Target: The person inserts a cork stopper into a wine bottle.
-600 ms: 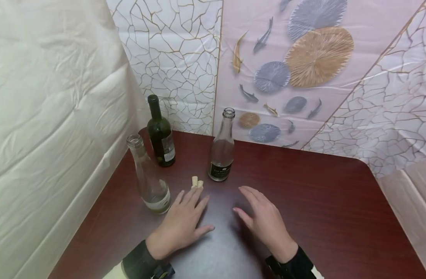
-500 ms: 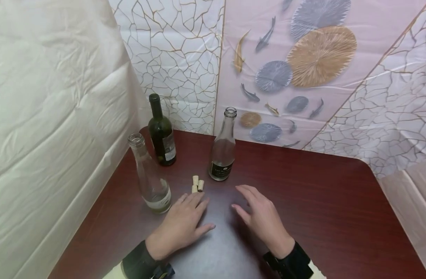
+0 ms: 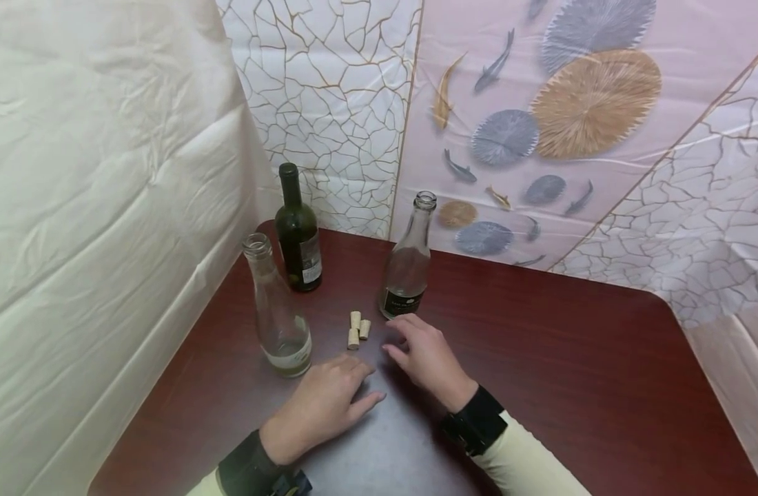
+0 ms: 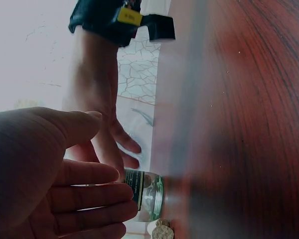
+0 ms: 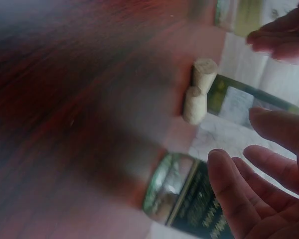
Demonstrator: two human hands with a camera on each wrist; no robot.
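My right hand (image 3: 425, 355) hovers above the table with its fingers bent loosely and nothing in them. Just behind its fingertips stands a clear glass bottle (image 3: 406, 272) with a black label, upright and uncorked. My left hand (image 3: 323, 403) holds nothing, its fingers fairly straight in the left wrist view. Beyond those fingers sit three small corks: one at the back (image 3: 355, 319), one at the right (image 3: 365, 330) and one in front (image 3: 353, 339). Left of that hand is another clear bottle (image 3: 280, 324) with a pale label, its mouth uncovered. Two corks (image 5: 195, 105) show in the right wrist view.
A dark green wine bottle (image 3: 299, 241) stands at the table's back left corner. Cream cloth (image 3: 118, 207) hangs along the left edge, and a patterned cloth (image 3: 329, 117) hangs behind. The dark red tabletop (image 3: 590, 372) stretches to the right.
My right hand has moved left and forward, closer to the black-labelled bottle and the corks. The left hand has drawn back slightly, uncovering all three corks. The head view has shifted a little.
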